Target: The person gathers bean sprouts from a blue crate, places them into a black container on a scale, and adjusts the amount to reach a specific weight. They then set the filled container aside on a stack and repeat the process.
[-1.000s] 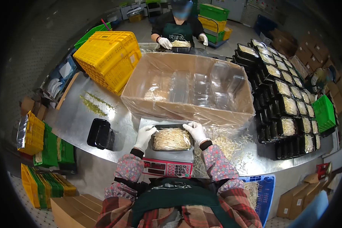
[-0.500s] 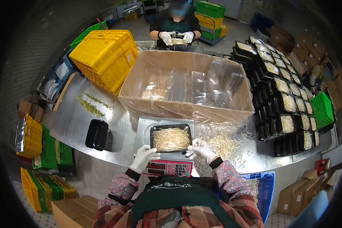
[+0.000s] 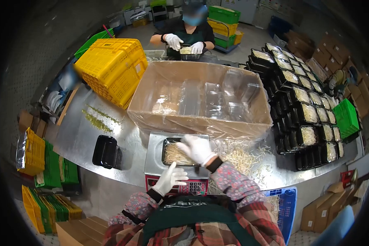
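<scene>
A black tray (image 3: 167, 146) filled with bean sprouts (image 3: 175, 155) rests on the metal pan (image 3: 153, 152) of a red weighing scale (image 3: 194, 187). My right hand (image 3: 197, 150), in a white glove, reaches over the tray's right half and covers part of the sprouts; motion smears its fingers. Just in front of the tray, my gloved left hand (image 3: 169, 181) holds nothing, with its thumb raised and fingers apart above the scale's panel. Loose bean sprouts (image 3: 242, 159) lie heaped on the table to the right of the scale.
Behind the scale stands a lined carton (image 3: 192, 119) of clear plastic lids. Empty black trays (image 3: 105, 151) sit at left, near yellow crates (image 3: 110, 69). Filled trays (image 3: 309, 112) are stacked at right. Across the table, a co-worker's gloved hands (image 3: 184, 46) handle another tray.
My right hand has moved left from the tray's front right corner to over the sprouts. My left hand has left the tray's edge and shifted right and nearer to me.
</scene>
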Tool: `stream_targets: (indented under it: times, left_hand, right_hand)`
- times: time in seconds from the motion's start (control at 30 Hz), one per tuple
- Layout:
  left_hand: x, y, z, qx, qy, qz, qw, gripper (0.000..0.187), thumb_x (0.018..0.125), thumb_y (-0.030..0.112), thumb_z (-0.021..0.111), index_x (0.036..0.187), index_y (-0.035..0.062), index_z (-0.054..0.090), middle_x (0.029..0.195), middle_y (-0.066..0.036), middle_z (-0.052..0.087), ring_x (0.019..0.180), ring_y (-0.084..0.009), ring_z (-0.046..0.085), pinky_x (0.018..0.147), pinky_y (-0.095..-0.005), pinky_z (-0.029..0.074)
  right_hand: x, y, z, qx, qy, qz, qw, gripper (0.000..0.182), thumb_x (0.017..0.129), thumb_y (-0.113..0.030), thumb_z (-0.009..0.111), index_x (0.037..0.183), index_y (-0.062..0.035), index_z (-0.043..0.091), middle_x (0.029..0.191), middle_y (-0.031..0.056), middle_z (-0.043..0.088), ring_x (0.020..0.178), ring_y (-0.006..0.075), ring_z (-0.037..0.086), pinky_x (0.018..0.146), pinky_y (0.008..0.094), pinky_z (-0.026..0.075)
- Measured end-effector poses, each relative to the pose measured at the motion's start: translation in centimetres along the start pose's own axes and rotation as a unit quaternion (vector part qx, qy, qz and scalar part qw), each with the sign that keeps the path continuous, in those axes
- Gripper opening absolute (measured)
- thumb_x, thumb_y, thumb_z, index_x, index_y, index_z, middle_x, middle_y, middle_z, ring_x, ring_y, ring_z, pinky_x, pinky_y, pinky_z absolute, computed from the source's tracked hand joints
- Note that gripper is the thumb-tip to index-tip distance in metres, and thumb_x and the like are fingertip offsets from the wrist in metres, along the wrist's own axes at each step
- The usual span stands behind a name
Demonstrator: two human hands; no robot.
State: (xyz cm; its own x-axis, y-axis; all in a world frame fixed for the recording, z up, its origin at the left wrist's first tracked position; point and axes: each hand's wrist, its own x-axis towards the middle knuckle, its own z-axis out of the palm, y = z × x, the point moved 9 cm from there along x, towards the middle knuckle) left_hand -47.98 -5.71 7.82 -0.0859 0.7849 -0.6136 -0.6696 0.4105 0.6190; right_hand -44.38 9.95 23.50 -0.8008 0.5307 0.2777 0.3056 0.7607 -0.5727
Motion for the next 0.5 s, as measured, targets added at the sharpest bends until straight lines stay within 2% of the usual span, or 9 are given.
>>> stream_targets:
  times: [0.03, 0.07, 0.1, 0.13, 0.23, 0.33, 0.4, 0.47, 0.5]
  left_hand:
    - [0.7, -0.1, 1.0, -0.013, -0.023, 0.011, 1.0, 0.066, 0.1, 0.053, 0.039, 0.126, -0.0073, 0.047, 0.114, -0.023, 0.061, 0.1, -0.035, 0.065, 0.082, -0.0488, 0.056]
    - [1.3, -0.3, 1.7, -0.026, -0.047, 0.02, 0.998, 0.063, 0.102, 0.05, 0.037, 0.126, -0.0062, 0.048, 0.115, -0.023, 0.062, 0.101, -0.0343, 0.065, 0.081, -0.0467, 0.056]
    - [1.8, -0.4, 2.0, -0.023, -0.063, 0.038, 0.997, 0.057, 0.103, 0.045, 0.034, 0.124, -0.0057, 0.05, 0.114, -0.023, 0.063, 0.099, -0.0343, 0.066, 0.08, -0.046, 0.057]
    - [1.9, -0.2, 2.1, -0.019, -0.073, 0.035, 0.997, 0.057, 0.103, 0.045, 0.034, 0.124, -0.0057, 0.05, 0.114, -0.023, 0.063, 0.099, -0.0343, 0.066, 0.08, -0.046, 0.057]
    - [1.2, 1.4, 2.2, 0.012, -0.054, 0.082, 0.995, 0.05, 0.104, 0.038, 0.032, 0.122, -0.0052, 0.049, 0.109, -0.021, 0.063, 0.096, -0.0348, 0.066, 0.079, -0.0473, 0.057]
    - [1.8, 0.9, 1.4, 0.031, -0.047, 0.067, 0.996, 0.052, 0.104, 0.039, 0.033, 0.121, -0.0066, 0.049, 0.108, -0.023, 0.063, 0.093, -0.0345, 0.067, 0.077, -0.047, 0.058]
    - [1.9, 0.4, 0.6, 0.025, -0.045, 0.052, 0.997, 0.056, 0.103, 0.042, 0.035, 0.117, -0.0105, 0.049, 0.106, -0.025, 0.063, 0.089, -0.0346, 0.068, 0.074, -0.0464, 0.059]
    - [1.5, 0.9, -0.3, 0.081, -0.004, 0.058, 0.995, 0.061, 0.102, 0.043, 0.036, 0.11, -0.0155, 0.052, 0.098, -0.026, 0.065, 0.08, -0.0318, 0.07, 0.067, -0.0401, 0.061]
    - [1.6, 0.9, -0.6, 0.09, 0.002, 0.069, 0.994, 0.062, 0.102, 0.044, 0.038, 0.107, -0.0161, 0.053, 0.095, -0.027, 0.065, 0.076, -0.0318, 0.069, 0.063, -0.0396, 0.061]
  right_hand:
    - [1.4, -1.2, 2.7, -0.043, -0.035, -0.029, 0.998, 0.048, 0.093, -0.05, 0.053, 0.112, -0.0075, 0.061, 0.113, 0.016, 0.065, 0.112, 0.0315, 0.059, 0.095, 0.0506, 0.043]
    - [1.9, -1.6, 5.7, -0.114, -0.007, -0.062, 0.992, 0.06, 0.093, -0.05, 0.05, 0.136, -0.009, 0.048, 0.134, 0.0155, 0.055, 0.13, 0.0342, 0.046, 0.108, 0.0593, 0.027]
    - [2.0, -1.5, 8.3, -0.151, -0.045, -0.057, 0.986, 0.065, 0.095, -0.049, 0.049, 0.146, -0.0103, 0.036, 0.144, 0.016, 0.045, 0.135, 0.0374, 0.039, 0.11, 0.0631, 0.022]
    - [2.4, -0.9, 7.9, -0.172, -0.062, -0.046, 0.982, 0.066, 0.096, -0.049, 0.046, 0.148, -0.0109, 0.032, 0.147, 0.0165, 0.042, 0.135, 0.0389, 0.039, 0.11, 0.0622, 0.022]
    - [2.6, -0.4, 10.4, -0.153, -0.102, -0.031, 0.982, 0.067, 0.096, -0.051, 0.043, 0.149, -0.0117, 0.03, 0.147, 0.0187, 0.041, 0.133, 0.0388, 0.041, 0.109, 0.0607, 0.025]
    - [2.9, -0.2, 9.6, -0.093, -0.139, -0.004, 0.986, 0.072, 0.094, -0.054, 0.045, 0.148, -0.0088, 0.032, 0.142, 0.02, 0.047, 0.126, 0.0377, 0.048, 0.104, 0.0568, 0.033]
    - [3.3, 1.8, 9.6, -0.032, -0.17, -0.012, 0.985, 0.072, 0.092, -0.053, 0.052, 0.141, -0.0021, 0.041, 0.132, 0.0216, 0.055, 0.121, 0.0373, 0.054, 0.101, 0.0482, 0.04]
    - [2.4, 5.8, 8.4, 0.114, -0.155, 0.007, 0.981, 0.066, 0.09, -0.049, 0.058, 0.135, -0.0014, 0.05, 0.125, 0.0228, 0.06, 0.115, 0.0367, 0.058, 0.097, 0.0411, 0.045]
    - [1.1, 7.3, 6.9, 0.104, -0.161, 0.027, 0.981, 0.056, 0.089, -0.043, 0.062, 0.126, -0.0022, 0.059, 0.12, 0.0226, 0.063, 0.11, 0.0359, 0.061, 0.095, 0.0396, 0.047]
